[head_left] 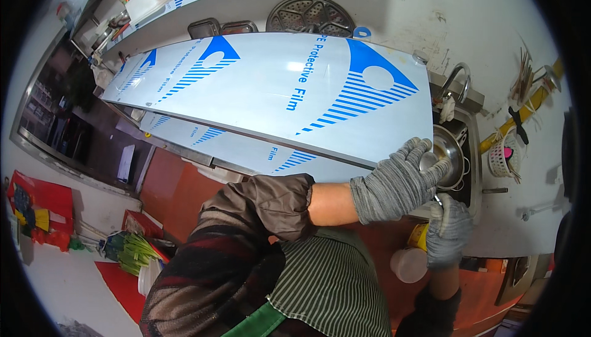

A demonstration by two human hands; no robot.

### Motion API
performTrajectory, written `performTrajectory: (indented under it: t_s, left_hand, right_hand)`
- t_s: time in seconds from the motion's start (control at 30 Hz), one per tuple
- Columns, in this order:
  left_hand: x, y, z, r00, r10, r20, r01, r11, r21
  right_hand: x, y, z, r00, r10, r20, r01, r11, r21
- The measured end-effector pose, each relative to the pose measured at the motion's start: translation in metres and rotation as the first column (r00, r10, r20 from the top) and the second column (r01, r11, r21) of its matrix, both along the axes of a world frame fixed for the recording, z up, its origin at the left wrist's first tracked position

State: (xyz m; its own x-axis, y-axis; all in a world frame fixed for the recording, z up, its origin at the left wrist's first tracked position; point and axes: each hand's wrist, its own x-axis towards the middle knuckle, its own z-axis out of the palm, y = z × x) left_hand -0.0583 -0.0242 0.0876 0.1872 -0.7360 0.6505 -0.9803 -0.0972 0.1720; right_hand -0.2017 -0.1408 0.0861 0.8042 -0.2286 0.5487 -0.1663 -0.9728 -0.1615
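My left hand (400, 180), in a grey knit glove, reaches over the near right corner of the film-covered metal table (258, 90). Its fingers curl around something shiny and rounded that they partly hide. Just below it, my right hand (449, 232), in a matching glove and slightly blurred, is closed. A bit of bright metal shows at its fingertips, too small to name. Directly beyond both hands, a steel pot (454, 174) with loop handles sits in the sink (473, 152).
A curved faucet (462, 75) with a cloth hanging near it rises behind the sink. A white basket (503, 158) hangs on the right wall. A round perforated steamer plate (311, 16) leans behind the table. Below my hands, a white tub (409, 265) stands on the red floor.
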Motion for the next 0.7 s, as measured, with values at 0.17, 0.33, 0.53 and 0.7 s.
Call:
performTrajectory:
  t_s: [0.17,0.33,0.53,0.7]
  left_hand:
    - [0.001,0.001,0.001,0.999,-0.029,0.015,0.029,1.0,0.002]
    - [0.004,0.003,0.0,0.999,-0.051,0.006,0.051,0.999,-0.009]
    - [0.001,0.0,-0.003,0.999,0.02,-0.028,-0.02,1.0,0.019]
    - [0.003,0.0,-0.002,0.997,0.021,0.07,-0.023,0.999,0.027]
  right_hand:
    - [-0.003,0.004,0.0,0.988,-0.068,-0.141,0.046,0.987,-0.153]
    - [0.0,0.005,-0.006,0.999,0.041,-0.033,-0.045,0.99,-0.136]
    - [0.001,0.0,-0.016,1.0,-0.005,-0.014,0.002,0.98,-0.198]
    - [0.002,0.0,-0.012,0.998,0.018,-0.067,-0.024,0.995,-0.101]
